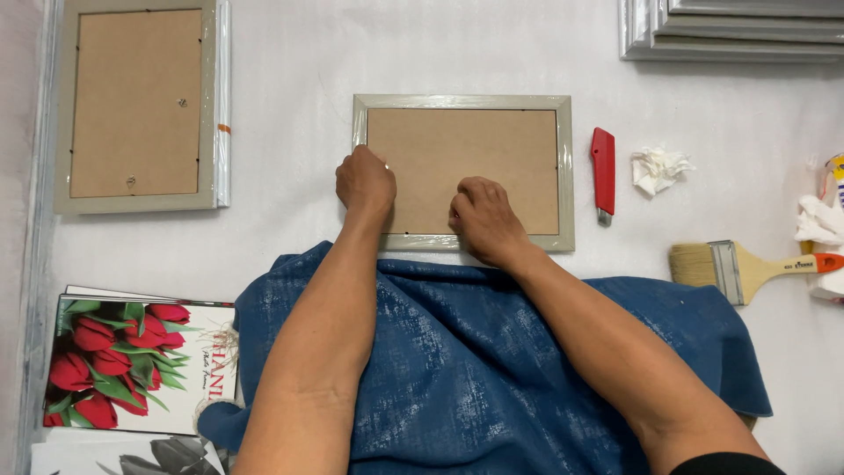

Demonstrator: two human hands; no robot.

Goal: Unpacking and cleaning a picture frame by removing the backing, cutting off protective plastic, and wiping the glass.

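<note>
A grey picture frame (565, 167) lies face down on the white table, its brown backing board (466, 154) showing. My left hand (364, 182) rests on the frame's left edge, fingers curled against the board's left side. My right hand (484, 218) presses on the lower middle of the board with bent fingers, near the bottom rail. Neither hand holds a tool. Both forearms cross a blue cloth (492, 352) spread in front of the frame.
A red utility knife (602, 171) lies right of the frame, then a crumpled tissue (659, 169) and a paintbrush (747, 266). A second face-down frame (136, 105) lies top left. Tulip prints (132, 365) sit bottom left; stacked frames (730, 31) top right.
</note>
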